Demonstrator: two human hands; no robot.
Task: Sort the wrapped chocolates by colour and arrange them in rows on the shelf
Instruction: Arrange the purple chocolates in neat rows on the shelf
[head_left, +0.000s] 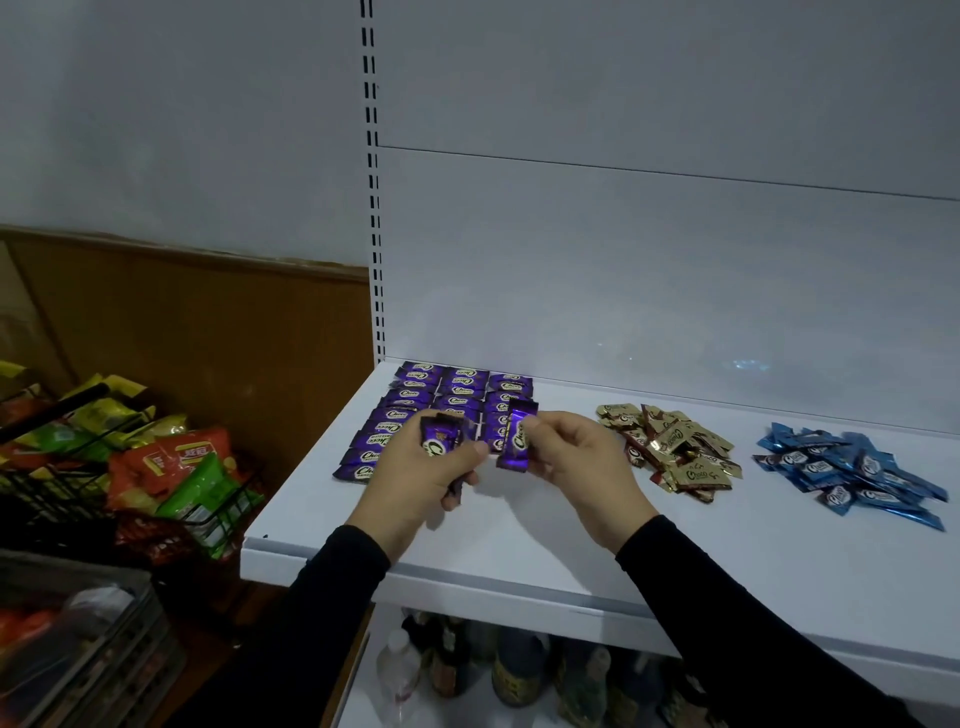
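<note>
purple chocolates (436, 410) are lying in neat rows at the back left corner of the white shelf (571, 525), forming three columns that are running from the rear panel toward the front edge. the left hand (423, 480) is hovering just in front of these rows, its fingers curling round a small bunch of purple pieces (441, 436), with one logo facing up between thumb and fingers. the right hand (582, 467) is hanging just beside it, pinching a single purple piece (515, 434) upright between thumb and fingertips, close to the near end of the third column. both arms are wearing black sleeves (727, 597) and are reaching in over the front lip of the shelf.

to the right, well apart from the rows, a loose heap of gold chocolates (672, 449) is lying unsorted, and farther right a loose heap of blue chocolates (852, 470) is spreading toward the edge of the view.

left of the shelf, a black wire basket (67, 483) is holding colourful snack bags (182, 462). under the shelf, bottles (514, 670) are standing on a lower level, too dim to make out further.
</note>
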